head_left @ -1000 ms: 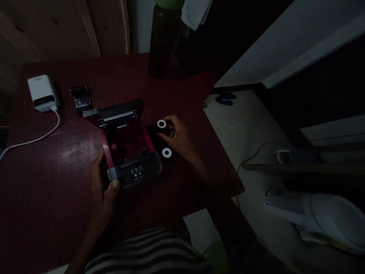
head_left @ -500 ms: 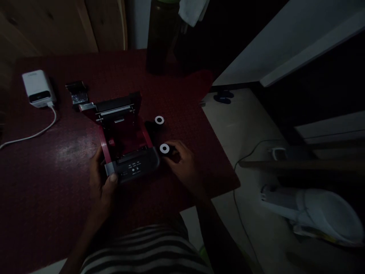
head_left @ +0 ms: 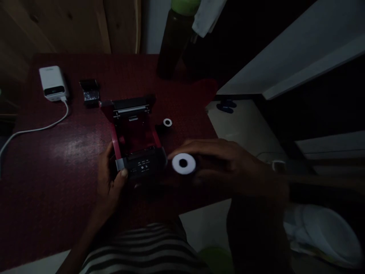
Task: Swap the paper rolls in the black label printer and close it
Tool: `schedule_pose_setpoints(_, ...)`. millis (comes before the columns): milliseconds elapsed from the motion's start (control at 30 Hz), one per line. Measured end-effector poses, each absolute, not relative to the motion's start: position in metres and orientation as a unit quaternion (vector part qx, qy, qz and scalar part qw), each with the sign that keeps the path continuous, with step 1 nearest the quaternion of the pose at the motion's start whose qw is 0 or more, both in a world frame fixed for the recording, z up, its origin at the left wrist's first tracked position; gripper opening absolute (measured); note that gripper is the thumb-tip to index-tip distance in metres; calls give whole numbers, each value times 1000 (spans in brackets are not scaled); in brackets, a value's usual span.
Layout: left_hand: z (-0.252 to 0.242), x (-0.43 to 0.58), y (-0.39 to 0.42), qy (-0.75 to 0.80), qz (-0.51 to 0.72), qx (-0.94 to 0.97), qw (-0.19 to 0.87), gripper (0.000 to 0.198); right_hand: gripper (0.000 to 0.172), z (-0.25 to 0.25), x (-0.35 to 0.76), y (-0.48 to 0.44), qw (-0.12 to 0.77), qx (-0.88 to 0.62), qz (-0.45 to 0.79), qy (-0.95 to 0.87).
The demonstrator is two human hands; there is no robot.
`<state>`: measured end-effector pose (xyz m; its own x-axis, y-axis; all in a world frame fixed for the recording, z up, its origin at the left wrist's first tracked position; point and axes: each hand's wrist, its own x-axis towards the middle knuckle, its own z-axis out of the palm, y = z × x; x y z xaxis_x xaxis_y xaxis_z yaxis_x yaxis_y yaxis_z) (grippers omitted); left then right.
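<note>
A small red and black printer stands on the table with its lid tipped back, showing a red hollow inside. My left hand is closed around its near left corner, thumb on the front panel. To the right, my right hand is raised off the table and closed on a small dark roll with a white ring-shaped end facing up. The fingers hide much of that roll. A second roll of the same look rests on the table beside the printer's right side.
A white power bank with a white cable lies at the back left, near a small black part. Behind stands a dark bottle with a green cap. The dark red table ends at the right above a pale floor.
My right hand has lifted the near roll off the table, up towards the camera. My left hand keeps its grip on the printer. The view has shifted slightly.
</note>
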<state>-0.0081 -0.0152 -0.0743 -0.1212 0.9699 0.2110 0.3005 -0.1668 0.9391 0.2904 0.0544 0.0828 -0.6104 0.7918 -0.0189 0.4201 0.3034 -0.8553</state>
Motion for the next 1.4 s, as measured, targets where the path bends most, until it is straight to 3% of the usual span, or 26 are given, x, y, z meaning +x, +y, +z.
schedule_pose_setpoints(133,-73,-12,-16,552,488,591,329,72,29,76,236,84,140,-363,306,-869)
schedule_pose_setpoints(367,-64,-13,-20,549,478,576,371,74,30,65,162,92,-83,-438,95,-890)
schedule_pose_setpoints(933,-58,-10,-20,554,469,568,388,75,33,46,144,116,-137,-487,147,-850)
schedule_pose_setpoints(1067,-60,-10,-20,548,477,573,379,74,39,40,150,116,-105,-479,168,-855)
schedule_pose_setpoints(1200,-63,-12,-19,541,479,575,384,73,47,44,176,108,18,-445,240,-863)
schedule_pose_setpoints(1400,-56,-12,-20,555,472,563,391,74,26,43,207,99,104,-346,311,-879)
